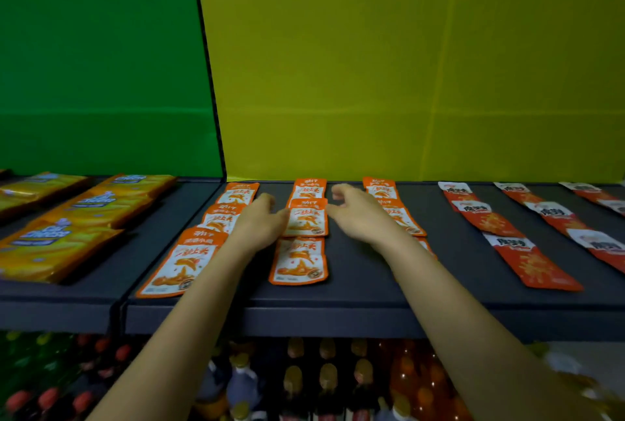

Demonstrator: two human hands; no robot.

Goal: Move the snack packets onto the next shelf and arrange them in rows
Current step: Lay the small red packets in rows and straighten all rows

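Both hands flank one orange packet (307,217) in the middle column: the left hand (260,222) lies at its 9 o'clock edge, fingers loosely curled and thumb touching the packet's side, while the right hand (355,214) hovers at its 3 o'clock, fingers spread and half bent, gripping nothing. This packet overlaps the one at its 12 o'clock (309,188), and another lies at its 6 o'clock (299,260) — three to the column. More orange packets run in a column at 9 o'clock (179,263) and in one at 3 o'clock (380,188), partly hidden by the right forearm. All lie flat on the dark shelf (372,285).

The step in hand looks like straightening, not carrying — the packets are already across. Next, I judge, the middle packet wants nudging toward 6 o'clock to clear the overlap and square it up.

Further out lie red packets (534,266) at 3 o'clock and yellow packs (50,251) at 9 o'clock.
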